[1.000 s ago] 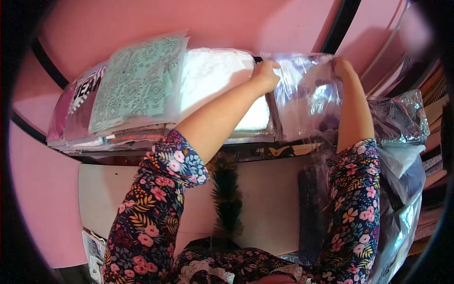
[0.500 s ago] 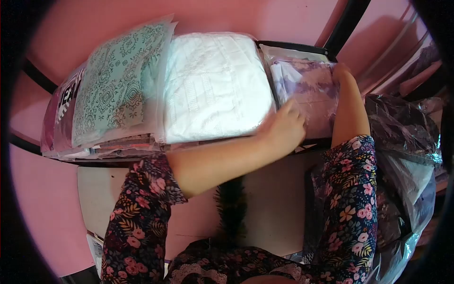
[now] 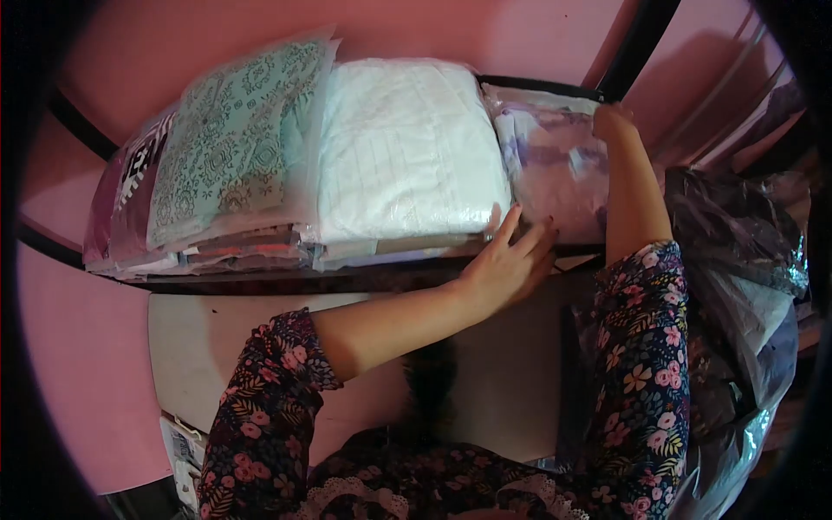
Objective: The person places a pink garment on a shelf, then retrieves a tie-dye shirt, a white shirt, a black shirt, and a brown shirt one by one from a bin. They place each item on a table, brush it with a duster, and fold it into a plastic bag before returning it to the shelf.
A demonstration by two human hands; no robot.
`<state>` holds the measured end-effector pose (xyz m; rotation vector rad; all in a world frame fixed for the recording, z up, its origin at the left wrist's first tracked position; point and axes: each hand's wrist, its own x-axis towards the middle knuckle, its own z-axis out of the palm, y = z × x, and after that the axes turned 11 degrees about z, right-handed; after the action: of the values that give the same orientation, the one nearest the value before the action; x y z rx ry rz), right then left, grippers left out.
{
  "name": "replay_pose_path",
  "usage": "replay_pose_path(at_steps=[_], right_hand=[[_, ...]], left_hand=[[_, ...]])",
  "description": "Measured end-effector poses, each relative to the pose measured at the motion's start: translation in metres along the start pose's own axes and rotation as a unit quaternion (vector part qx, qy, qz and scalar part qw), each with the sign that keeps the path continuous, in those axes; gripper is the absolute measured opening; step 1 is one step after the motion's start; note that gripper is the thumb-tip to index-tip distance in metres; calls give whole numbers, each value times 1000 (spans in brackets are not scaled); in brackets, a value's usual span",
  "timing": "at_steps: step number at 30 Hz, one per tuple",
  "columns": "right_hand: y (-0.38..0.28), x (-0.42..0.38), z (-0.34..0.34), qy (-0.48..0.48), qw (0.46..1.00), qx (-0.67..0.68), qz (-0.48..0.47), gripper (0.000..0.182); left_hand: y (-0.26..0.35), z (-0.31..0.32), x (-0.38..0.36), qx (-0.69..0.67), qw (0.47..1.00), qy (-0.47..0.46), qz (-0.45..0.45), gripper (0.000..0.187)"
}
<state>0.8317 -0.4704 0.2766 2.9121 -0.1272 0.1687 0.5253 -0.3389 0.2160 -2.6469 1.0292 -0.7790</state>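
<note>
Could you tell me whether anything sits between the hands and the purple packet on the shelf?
Nothing visible does. The left hand rests against the front edge of the purple packet, and the right hand touches its far corner.

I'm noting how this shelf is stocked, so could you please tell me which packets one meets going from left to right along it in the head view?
Black-and-white printed packet → teal patterned packet → white packet → lilac packet, with the left hand at its front edge and the right hand at its far right corner.
</note>
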Motion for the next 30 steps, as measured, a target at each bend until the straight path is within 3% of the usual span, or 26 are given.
replay_pose_path(at_steps=[3,7,9,15,25,30], right_hand=[[-22,3,-12,10,999,14,-28,43],[-23,-25,-37,13,1000,19,0,42],[-19,-33,-43,16,1000,22,-2,37],[-8,-65,-74,-22,1000,4,9,35],[17,-112,-105,-67,997,10,28,47],[31,-118,-95,-48,998,11,43,51]], left_hand=[[17,-17,-33,-85,987,-107,88,39],[37,-25,-80,-137,981,-104,89,39],[45,-25,-105,-212,973,-89,31,35],[59,-42,-150,-268,957,-87,-67,29],[76,-56,-220,-250,954,-68,-154,31],[91,-54,-286,-224,939,-68,-254,33]])
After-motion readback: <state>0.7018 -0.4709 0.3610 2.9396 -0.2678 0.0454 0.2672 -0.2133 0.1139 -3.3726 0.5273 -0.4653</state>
